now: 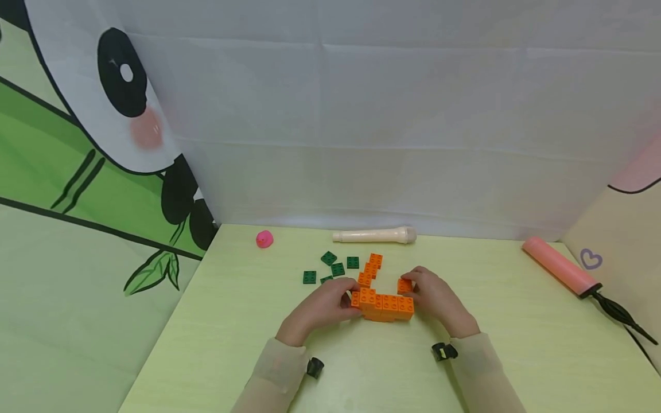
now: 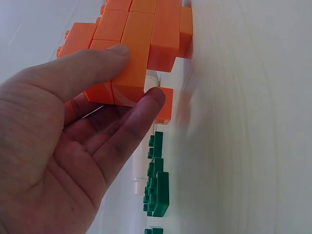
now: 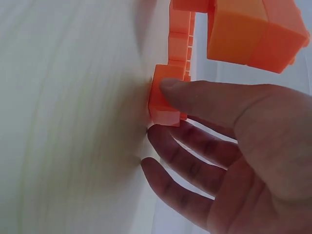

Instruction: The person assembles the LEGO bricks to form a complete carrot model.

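Observation:
My left hand (image 1: 330, 301) grips the left end of an orange brick assembly (image 1: 387, 308), its thumb on one face and its fingers behind and below, as the left wrist view shows. The assembly is held up over the table. With thumb and fingers my right hand (image 1: 436, 295) pinches a single orange brick (image 3: 165, 90) low at the tabletop, just behind the assembly's right end. Several loose orange bricks (image 1: 370, 269) lie in a slanting row behind the assembly. To their left are several green bricks (image 1: 338, 269), one partly hidden by my left hand.
A pale microphone-shaped stick (image 1: 374, 235) lies along the back of the table (image 1: 217, 344). At the back left sits a small pink object (image 1: 264, 239). A pink cylinder with a black twisted end (image 1: 563, 267) lies along the right edge. Printed cloth walls (image 1: 387, 115) stand behind and beside.

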Demonstrator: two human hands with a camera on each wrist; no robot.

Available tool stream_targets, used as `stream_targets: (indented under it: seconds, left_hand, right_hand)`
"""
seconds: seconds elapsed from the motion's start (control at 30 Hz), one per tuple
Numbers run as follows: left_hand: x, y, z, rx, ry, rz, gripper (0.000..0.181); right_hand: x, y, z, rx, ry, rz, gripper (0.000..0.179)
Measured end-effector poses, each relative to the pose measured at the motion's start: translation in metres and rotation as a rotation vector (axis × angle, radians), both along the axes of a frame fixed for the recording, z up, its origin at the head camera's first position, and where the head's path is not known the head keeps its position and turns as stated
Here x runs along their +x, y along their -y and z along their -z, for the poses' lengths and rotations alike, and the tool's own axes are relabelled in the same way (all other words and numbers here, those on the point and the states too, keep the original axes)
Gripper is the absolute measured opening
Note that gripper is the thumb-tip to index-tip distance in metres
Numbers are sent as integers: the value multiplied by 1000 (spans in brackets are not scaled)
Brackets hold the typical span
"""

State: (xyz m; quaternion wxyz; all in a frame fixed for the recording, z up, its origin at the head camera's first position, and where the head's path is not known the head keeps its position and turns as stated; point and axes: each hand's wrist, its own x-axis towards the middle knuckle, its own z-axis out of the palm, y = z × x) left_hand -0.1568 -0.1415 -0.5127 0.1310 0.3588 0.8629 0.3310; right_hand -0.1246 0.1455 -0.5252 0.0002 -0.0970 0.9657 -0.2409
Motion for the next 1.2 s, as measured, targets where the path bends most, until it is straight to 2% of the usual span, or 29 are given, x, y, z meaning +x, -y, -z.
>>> stream_targets:
  seconds: [0.2, 0.33, 0.43, 0.53, 0.77, 0.93, 1.2]
  left_hand:
    - [0, -1, 1, -3, 4, -6, 33]
    - [0, -2, 1, -5, 7, -6, 32]
    - [0, -2, 1, -3, 9, -5, 32]
    - [-1, -2, 1, -1, 13, -6, 32]
    - [-1, -1, 1, 16, 6, 7, 32]
    - [0, 0, -1, 21, 2, 8, 32]
    - [0, 0, -2, 33, 6, 10, 31]
  right_hand:
    - [2, -3, -8, -72, 19, 43, 36]
    - [6, -4, -18, -137, -42, 29, 36]
    - [9, -4, -25, -172, -99, -5, 34]
    - [11, -2, -31, -217, -111, -44, 32]
    - [18, 8, -43, -298, -69, -182, 28]
    - [21, 15, -47, -309, -39, -283, 26]
    - [22, 26, -44, -318, 15, -326, 24]
